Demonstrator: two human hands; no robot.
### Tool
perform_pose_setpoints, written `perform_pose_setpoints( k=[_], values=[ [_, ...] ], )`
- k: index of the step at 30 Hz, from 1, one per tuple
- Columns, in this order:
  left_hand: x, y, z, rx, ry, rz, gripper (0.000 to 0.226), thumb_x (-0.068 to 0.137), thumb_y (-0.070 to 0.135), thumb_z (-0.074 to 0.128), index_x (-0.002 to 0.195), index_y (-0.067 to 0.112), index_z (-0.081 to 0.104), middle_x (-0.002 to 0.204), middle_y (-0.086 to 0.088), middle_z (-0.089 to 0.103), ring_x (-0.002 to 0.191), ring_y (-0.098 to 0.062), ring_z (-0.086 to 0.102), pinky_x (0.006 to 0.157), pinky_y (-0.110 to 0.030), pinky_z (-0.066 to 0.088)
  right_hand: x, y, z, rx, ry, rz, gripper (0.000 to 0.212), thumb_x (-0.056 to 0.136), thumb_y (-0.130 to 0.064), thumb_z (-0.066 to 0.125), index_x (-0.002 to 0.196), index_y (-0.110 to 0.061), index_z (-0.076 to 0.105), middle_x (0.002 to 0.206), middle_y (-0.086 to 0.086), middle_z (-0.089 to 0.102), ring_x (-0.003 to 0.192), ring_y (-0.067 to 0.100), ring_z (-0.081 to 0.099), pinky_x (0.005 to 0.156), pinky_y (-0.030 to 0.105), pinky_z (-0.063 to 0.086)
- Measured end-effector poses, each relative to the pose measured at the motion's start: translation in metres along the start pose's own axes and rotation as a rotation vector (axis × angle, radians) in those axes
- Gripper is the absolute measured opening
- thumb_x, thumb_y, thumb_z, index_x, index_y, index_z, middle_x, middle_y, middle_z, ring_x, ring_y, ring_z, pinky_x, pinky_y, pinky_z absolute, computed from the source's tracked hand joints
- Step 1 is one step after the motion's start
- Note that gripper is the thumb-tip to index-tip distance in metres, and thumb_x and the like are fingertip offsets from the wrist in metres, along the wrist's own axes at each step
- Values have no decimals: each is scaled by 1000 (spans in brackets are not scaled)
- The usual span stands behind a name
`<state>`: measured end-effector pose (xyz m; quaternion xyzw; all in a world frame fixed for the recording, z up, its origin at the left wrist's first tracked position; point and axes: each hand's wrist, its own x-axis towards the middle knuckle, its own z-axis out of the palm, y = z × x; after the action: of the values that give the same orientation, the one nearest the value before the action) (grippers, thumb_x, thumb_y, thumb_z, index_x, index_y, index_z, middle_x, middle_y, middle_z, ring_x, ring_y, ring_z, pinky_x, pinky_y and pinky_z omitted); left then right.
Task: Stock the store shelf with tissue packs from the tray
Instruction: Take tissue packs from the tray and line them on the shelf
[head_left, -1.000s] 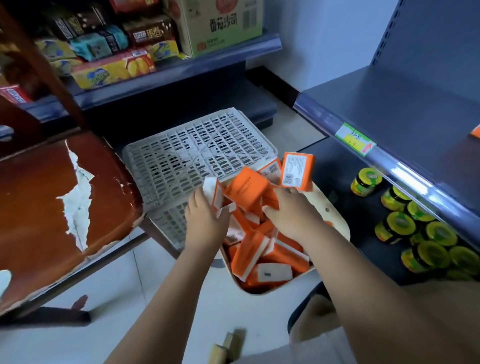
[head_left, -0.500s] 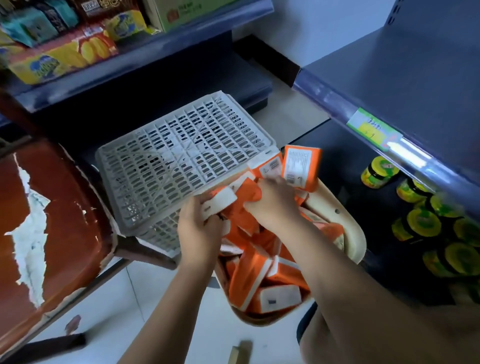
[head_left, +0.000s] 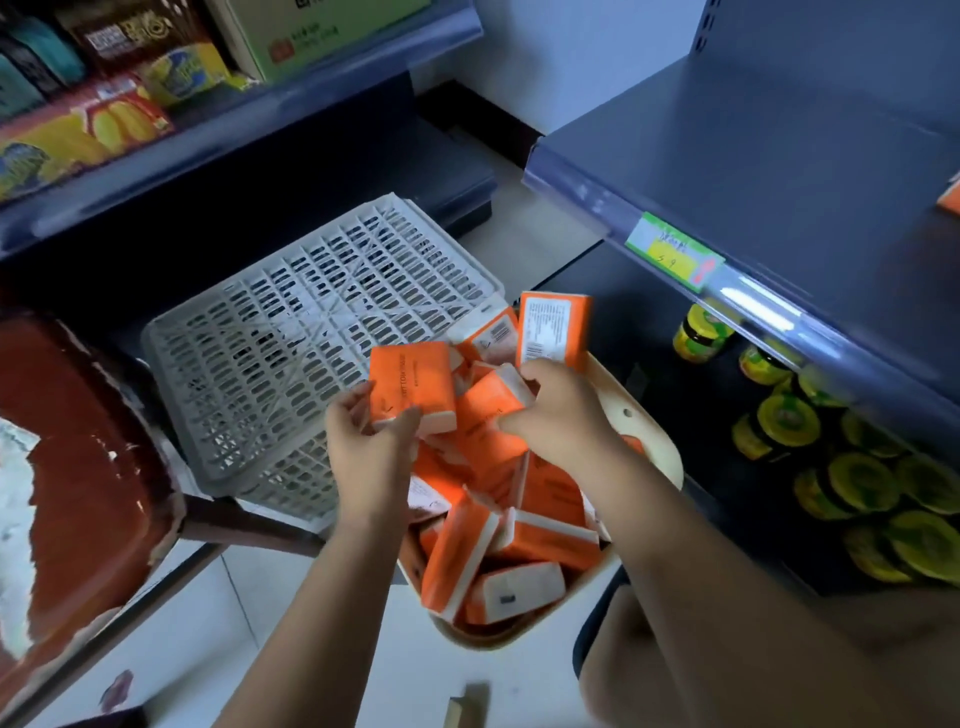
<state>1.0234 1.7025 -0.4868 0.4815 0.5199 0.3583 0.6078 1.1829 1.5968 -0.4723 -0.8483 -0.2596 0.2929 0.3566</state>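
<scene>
Centrally, tray (head_left: 655, 441): cream, was heaped with orange tissue packs (head_left: 519, 525).
Left hand (head_left: 371, 447): curled round one flat pack (head_left: 413, 382) above the heap.
Right hand (head_left: 563, 410): pinched an upright pack (head_left: 553, 330) by its lower edge.
Shelf (head_left: 779, 156): stood at right, dark.

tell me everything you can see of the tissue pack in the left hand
The tissue pack is a flat rectangular packet. Its broad face is orange with a line of small dark print, too blurred to read, and a white band runs along its lower edge. The wrapper looks like soft plastic film. It is held slightly tilted, broad face to the camera, above the other packs in the cream tray. The left hand pinches its lower left corner, thumb on the white band.
</scene>
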Motion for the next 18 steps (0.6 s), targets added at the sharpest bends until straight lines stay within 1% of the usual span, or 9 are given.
perform_pose_setpoints(
  k=[2, 4, 5, 7, 9, 12, 14, 16, 18],
  values=[
    [2, 15, -1, -97, -60, -25, 53, 83, -2, 75, 130, 12, 53, 115, -13, 74, 102, -35, 75, 86, -49, 62, -4, -1, -10, 90, 86, -8, 39, 73, -24, 88, 104, -23, 64, 95, -6, 63, 88, 17, 61, 64, 28, 44],
    [3, 33, 1, -206, -106, -43, 57, 82, -6, 71, 134, 7, 52, 107, -15, 75, 91, -38, 75, 80, -50, 63, -8, -9, -20, 240, 178, -1, 35, 71, -25, 87, 95, -23, 63, 87, -7, 66, 82, 18, 65, 62, 31, 49],
    [1, 43, 3, -257, -135, -38, 55, 84, -10, 67, 133, 8, 53, 104, -13, 73, 84, -34, 74, 75, -46, 62, -10, -14, -27, 350, 207, -1, 35, 69, -25, 88, 95, -20, 64, 87, -4, 70, 82, 19, 70, 67, 36, 57],
    [-7, 63, 12, -348, -207, -22, 51, 84, -13, 61, 125, 17, 59, 106, -10, 68, 90, -33, 69, 84, -50, 59, -15, -24, -45, 592, 251, -16, 36, 71, -16, 89, 101, -17, 69, 92, 2, 77, 86, 22, 76, 79, 46, 64],
    [-19, 81, 25, -389, -273, -2, 52, 80, -8, 62, 121, 23, 63, 109, -13, 63, 96, -34, 62, 92, -53, 55, -25, -34, -70, 781, 267, -58, 44, 77, -2, 86, 113, -16, 67, 97, 4, 79, 87, 19, 78, 77, 40, 63],
    [-45, 109, 49, -391, -400, 60, 54, 74, 0, 67, 122, 26, 66, 106, -20, 58, 92, -32, 59, 85, -44, 52, -44, -42, -116, 851, 332, -141, 67, 77, 4, 85, 130, -28, 60, 107, 4, 78, 91, 11, 75, 73, 24, 57],
    [-64, 126, 68, -379, -504, 124, 54, 73, -3, 69, 118, 28, 68, 101, -18, 58, 86, -29, 58, 81, -39, 52, -61, -41, -148, 837, 396, -179, 66, 79, 3, 84, 131, -30, 60, 106, 6, 78, 88, 11, 73, 68, 21, 55],
    [-85, 140, 88, -339, -593, 194, 50, 72, 3, 70, 115, 28, 71, 103, -16, 59, 90, -27, 57, 82, -41, 47, -82, -36, -177, 827, 458, -202, 62, 80, 2, 83, 130, -28, 61, 104, 5, 79, 86, 14, 73, 63, 22, 54],
    [-108, 150, 109, -330, -677, 226, 46, 81, 1, 62, 120, 23, 71, 105, -15, 63, 95, -27, 59, 85, -43, 47, -106, -26, -202, 833, 533, -223, 60, 81, 4, 82, 128, -27, 61, 104, 2, 79, 94, 16, 75, 74, 30, 61]
  ],
)
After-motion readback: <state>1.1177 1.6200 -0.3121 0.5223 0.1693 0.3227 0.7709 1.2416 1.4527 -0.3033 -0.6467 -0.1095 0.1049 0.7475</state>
